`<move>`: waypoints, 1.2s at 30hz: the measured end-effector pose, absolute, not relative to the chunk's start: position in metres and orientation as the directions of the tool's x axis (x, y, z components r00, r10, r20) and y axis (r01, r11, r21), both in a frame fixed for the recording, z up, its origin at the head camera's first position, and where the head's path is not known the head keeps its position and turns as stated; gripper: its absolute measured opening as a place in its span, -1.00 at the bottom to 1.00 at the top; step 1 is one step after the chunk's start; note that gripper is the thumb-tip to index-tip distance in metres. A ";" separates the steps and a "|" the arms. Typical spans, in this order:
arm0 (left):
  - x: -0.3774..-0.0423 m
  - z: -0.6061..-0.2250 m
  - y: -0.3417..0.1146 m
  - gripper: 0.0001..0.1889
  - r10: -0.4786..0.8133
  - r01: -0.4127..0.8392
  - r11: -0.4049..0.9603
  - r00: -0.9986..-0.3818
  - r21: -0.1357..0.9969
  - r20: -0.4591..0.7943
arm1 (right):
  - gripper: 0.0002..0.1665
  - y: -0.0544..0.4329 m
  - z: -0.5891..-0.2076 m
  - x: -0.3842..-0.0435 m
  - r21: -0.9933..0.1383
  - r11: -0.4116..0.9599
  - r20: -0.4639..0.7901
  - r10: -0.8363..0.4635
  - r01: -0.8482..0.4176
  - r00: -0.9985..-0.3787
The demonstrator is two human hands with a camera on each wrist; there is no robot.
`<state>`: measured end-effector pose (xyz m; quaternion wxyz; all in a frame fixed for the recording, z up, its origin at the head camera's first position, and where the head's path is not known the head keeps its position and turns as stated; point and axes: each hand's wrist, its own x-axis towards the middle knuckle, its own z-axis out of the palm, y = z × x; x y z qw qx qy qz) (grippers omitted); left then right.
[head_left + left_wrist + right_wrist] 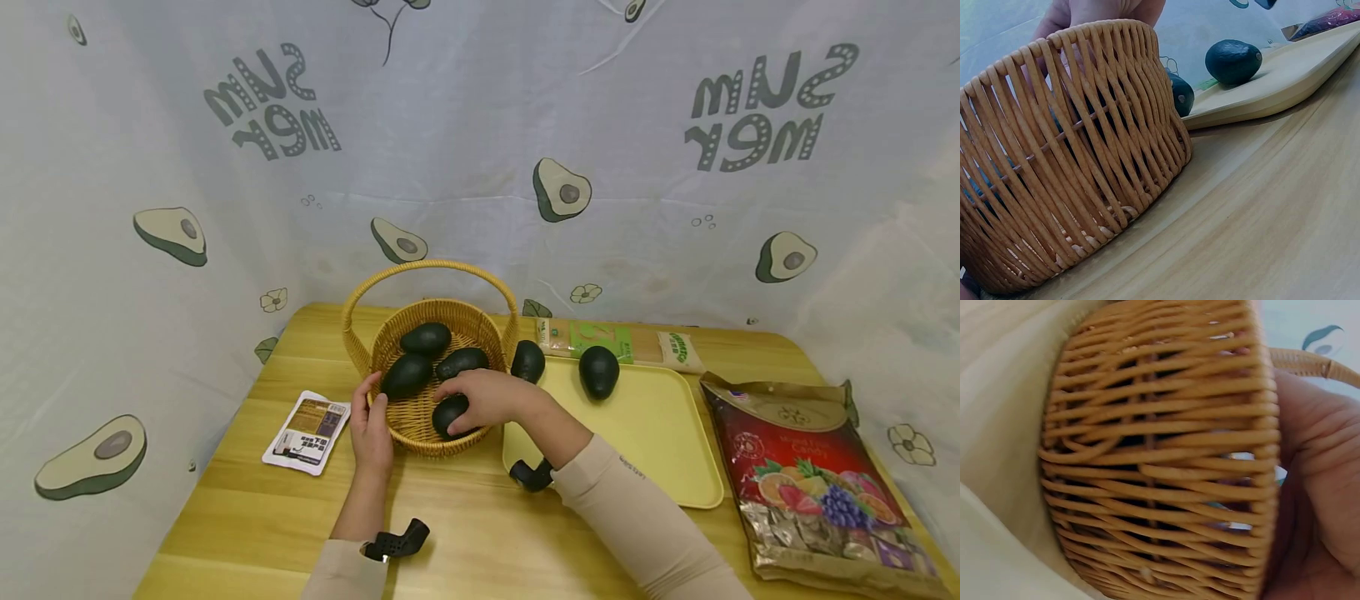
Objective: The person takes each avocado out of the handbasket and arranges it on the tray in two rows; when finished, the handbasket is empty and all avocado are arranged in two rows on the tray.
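Note:
A yellow wicker basket (438, 446) with a tall hoop handle stands on the table. My left hand (371, 429) holds its rim at the left; in the left wrist view that hand (1100, 12) shows above the woven wall. Reaching over the right rim, my right hand (483, 400) grips a dark green avocado (447, 416) low inside the basket. Beyond it in the basket lie three more avocados: one at the back (426, 339), one at the left (407, 376) and one at the right (462, 362). The right wrist view shows mostly the basket's side (1160, 450).
A yellow tray (645, 450) stands right of the basket, with one avocado (598, 372) on it and another avocado (528, 361) by its left corner. Behind the tray lies a noodle packet (645, 346). A candy bag (810, 483) is far right, a white pouch (307, 433) left.

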<state>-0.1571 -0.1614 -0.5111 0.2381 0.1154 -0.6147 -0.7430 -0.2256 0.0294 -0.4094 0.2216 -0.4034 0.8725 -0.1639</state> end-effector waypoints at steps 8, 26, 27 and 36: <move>-0.157 -0.512 -0.161 -0.60 -0.495 0.221 -0.120 -0.858 0.968 0.135 | -0.32 0.025 -0.418 -0.226 -0.447 0.629 -0.257 -0.771 -0.636 -0.583; -0.157 -0.512 -0.161 -0.61 -0.501 0.205 -0.095 -0.855 0.974 0.132 | -0.26 0.035 -0.414 -0.215 -0.599 0.556 -0.064 -0.750 -0.576 -0.658; -0.157 -0.512 -0.161 -0.61 -0.501 0.205 -0.095 -0.855 0.974 0.132 | -0.26 0.037 -0.414 -0.214 -0.610 0.553 -0.048 -0.741 -0.568 -0.670; -0.157 -0.512 -0.161 -0.61 -0.506 0.199 -0.101 -0.854 0.975 0.122 | -0.25 0.059 -0.404 -0.200 -0.721 0.468 0.101 -0.658 -0.511 -0.746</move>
